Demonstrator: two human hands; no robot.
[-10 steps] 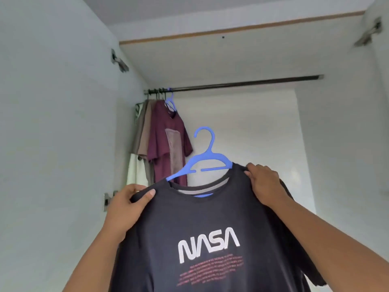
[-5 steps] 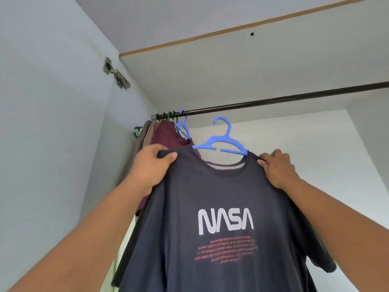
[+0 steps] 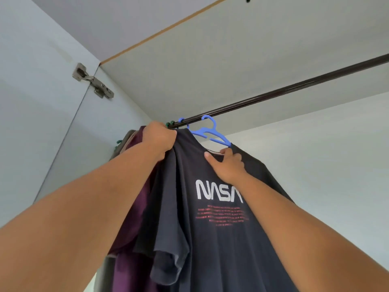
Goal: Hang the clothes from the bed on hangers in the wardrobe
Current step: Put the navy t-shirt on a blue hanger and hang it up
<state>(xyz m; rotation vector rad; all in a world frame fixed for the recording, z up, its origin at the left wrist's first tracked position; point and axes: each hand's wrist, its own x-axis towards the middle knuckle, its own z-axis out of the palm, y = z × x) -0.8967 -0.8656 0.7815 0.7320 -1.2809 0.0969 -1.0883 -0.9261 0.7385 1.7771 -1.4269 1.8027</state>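
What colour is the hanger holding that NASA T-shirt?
Blue. The hanger under the NASA T-shirt shows best in the head view, by the rail.

A home wardrobe: clothes rail (image 3: 294, 87), hung shirts (image 3: 210, 218), door hinge (image 3: 93, 82).

Dark grey T-shirt (image 3: 210, 239): matt, soft knit cloth, faded at the sleeve hem; white and red print is seen flat on the chest. Blue hanger (image 3: 210, 133): smooth moulded plastic, slight sheen. Rail (image 3: 294, 89): dark metal, glossy, fine lengthwise ribs. Hinge (image 3: 92, 82): bare silver metal, dull shine. Wardrobe panels (image 3: 231, 60): smooth matt laminate, pale; a raw wood-coloured edge strip is shown along the top board. Maroon garment (image 3: 134, 218): matt cloth.
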